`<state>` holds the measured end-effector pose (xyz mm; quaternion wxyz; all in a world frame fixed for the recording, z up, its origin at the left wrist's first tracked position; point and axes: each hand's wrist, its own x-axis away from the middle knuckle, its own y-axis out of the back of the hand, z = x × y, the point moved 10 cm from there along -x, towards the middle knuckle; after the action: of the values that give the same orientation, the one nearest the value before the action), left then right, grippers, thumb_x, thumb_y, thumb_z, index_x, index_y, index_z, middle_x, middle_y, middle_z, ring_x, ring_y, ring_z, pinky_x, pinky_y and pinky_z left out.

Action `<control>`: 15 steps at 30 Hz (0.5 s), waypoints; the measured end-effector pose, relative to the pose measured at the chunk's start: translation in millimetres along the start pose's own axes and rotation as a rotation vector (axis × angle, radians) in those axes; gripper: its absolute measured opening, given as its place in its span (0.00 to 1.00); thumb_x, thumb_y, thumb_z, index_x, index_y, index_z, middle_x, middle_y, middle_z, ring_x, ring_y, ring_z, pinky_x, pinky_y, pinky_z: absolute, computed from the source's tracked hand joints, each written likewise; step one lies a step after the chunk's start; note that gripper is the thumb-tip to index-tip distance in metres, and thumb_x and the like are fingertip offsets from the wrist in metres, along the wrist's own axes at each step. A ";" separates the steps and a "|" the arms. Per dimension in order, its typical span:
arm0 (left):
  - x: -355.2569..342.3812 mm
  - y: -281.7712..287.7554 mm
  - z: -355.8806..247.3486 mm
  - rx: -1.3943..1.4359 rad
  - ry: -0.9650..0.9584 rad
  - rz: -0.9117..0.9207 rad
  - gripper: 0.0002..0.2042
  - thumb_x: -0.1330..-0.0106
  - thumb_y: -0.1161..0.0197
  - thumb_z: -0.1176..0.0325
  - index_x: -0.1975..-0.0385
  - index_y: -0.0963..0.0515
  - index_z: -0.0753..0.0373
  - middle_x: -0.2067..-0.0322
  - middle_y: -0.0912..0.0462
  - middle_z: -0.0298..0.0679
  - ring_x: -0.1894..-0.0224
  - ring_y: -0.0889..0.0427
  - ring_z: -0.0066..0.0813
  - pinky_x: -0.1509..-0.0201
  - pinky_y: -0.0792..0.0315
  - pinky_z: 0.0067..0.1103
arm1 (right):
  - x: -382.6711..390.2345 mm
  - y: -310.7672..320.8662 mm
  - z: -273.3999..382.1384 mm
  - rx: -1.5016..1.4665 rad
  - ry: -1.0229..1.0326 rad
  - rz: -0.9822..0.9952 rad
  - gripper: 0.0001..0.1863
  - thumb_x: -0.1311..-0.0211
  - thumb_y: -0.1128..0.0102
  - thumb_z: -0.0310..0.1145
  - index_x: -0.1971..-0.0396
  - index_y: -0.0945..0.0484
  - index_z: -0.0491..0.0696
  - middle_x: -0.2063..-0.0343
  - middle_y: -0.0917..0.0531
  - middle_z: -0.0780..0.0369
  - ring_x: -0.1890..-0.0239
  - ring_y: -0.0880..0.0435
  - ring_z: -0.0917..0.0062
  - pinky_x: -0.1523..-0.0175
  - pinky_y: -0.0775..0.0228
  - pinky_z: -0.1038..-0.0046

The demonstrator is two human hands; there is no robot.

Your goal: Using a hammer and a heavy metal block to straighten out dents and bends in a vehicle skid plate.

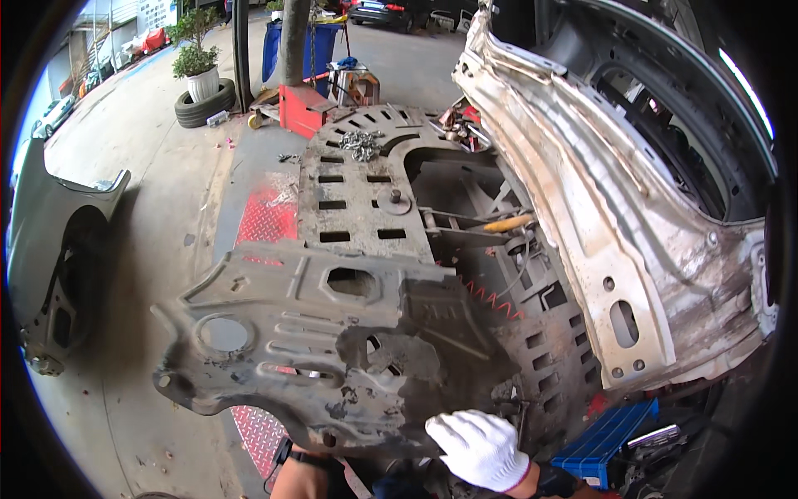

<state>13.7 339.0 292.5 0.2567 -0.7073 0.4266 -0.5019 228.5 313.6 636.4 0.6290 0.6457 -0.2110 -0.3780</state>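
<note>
So there's this big dark metal panel [312,337] right in front of the person, over a slotted platform [356,193]. White-gloved right hand [478,449]'s at its near edge, fingers bunched, can't tell if gripping. Left hand's hidden, no clue about those fingers.

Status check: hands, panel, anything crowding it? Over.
Gloved right hand at near edge of grey metal panel, grip unclear. Left hand out of sight. Slotted bench beyond, pale body shell to the right.
</note>
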 end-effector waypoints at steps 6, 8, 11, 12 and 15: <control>-59.4 -2.9 -17.9 0.012 0.067 0.031 0.23 0.21 0.49 0.53 0.35 0.31 0.64 0.48 0.18 0.43 0.46 0.17 0.37 0.42 0.20 0.37 | -28.7 29.6 28.6 -0.043 -0.068 0.011 0.31 0.56 0.31 0.37 0.46 0.17 0.48 0.53 0.14 0.58 0.51 0.15 0.63 0.45 0.23 0.62; -71.9 -6.9 -32.2 -0.005 0.075 0.047 0.24 0.20 0.49 0.52 0.35 0.31 0.63 0.48 0.18 0.43 0.46 0.18 0.37 0.42 0.21 0.37 | -38.1 35.0 34.0 -0.026 -0.066 -0.009 0.30 0.56 0.32 0.36 0.47 0.17 0.48 0.54 0.14 0.58 0.52 0.14 0.64 0.47 0.22 0.63; -93.5 -29.2 -49.6 -0.044 0.081 0.098 0.25 0.20 0.50 0.51 0.34 0.32 0.63 0.47 0.19 0.43 0.45 0.18 0.37 0.41 0.22 0.37 | -51.5 67.4 27.4 -0.005 -0.109 -0.116 0.27 0.58 0.33 0.35 0.51 0.15 0.48 0.57 0.13 0.59 0.55 0.13 0.64 0.51 0.21 0.64; -96.5 -33.4 -64.1 -0.071 0.062 0.104 0.25 0.20 0.50 0.50 0.34 0.32 0.63 0.46 0.19 0.43 0.45 0.18 0.37 0.40 0.22 0.37 | -57.0 80.9 21.6 -0.027 -0.119 -0.150 0.26 0.58 0.33 0.34 0.53 0.14 0.48 0.59 0.12 0.60 0.57 0.13 0.65 0.53 0.20 0.64; -117.1 -77.8 -119.0 -0.153 -0.042 0.196 0.26 0.20 0.51 0.49 0.33 0.32 0.62 0.45 0.19 0.43 0.44 0.19 0.37 0.39 0.23 0.36 | -65.1 114.9 0.4 -0.117 -0.099 -0.231 0.29 0.60 0.31 0.33 0.50 0.16 0.47 0.59 0.13 0.60 0.56 0.13 0.64 0.52 0.21 0.64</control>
<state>-85.4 486.8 340.0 0.2586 -0.6900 0.5255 -0.4253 210.8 348.3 762.7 0.6068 0.6084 -0.1434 -0.4910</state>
